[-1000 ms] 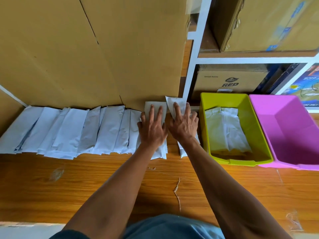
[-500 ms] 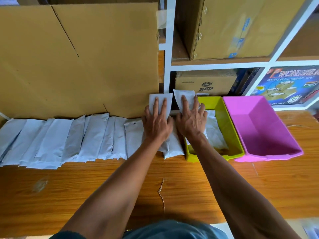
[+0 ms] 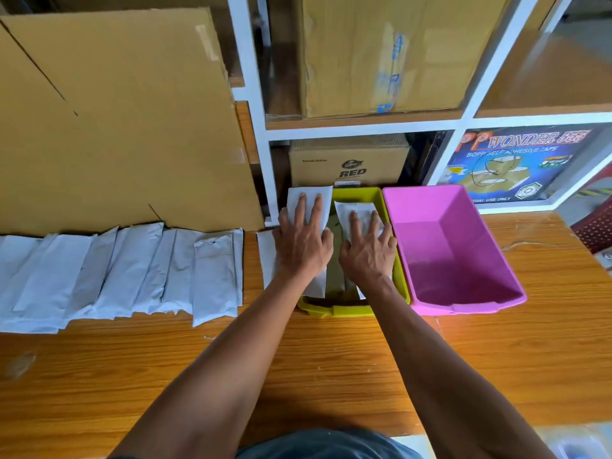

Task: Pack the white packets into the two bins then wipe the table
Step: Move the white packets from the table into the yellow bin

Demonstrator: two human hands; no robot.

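My left hand (image 3: 303,241) grips a white packet (image 3: 309,198) held over the left rim of the yellow-green bin (image 3: 357,193). Beside it my right hand (image 3: 367,251) holds a second white packet (image 3: 354,210) inside the bin, above packets lying in there. The pink bin (image 3: 457,303) stands to the right, touching the yellow-green one, with nothing visible in it. A row of several white packets (image 3: 132,270) lies overlapped along the wooden table (image 3: 331,366) to the left.
A large flat cardboard sheet (image 3: 126,127) leans behind the packet row. A white shelf unit (image 3: 364,125) holds cardboard boxes and a tape carton behind the bins. The table's right end lies beyond the pink bin.
Both hands carried their packets to the right, from the table beside the bin to over and into the yellow-green bin. The camera view swung right as well.
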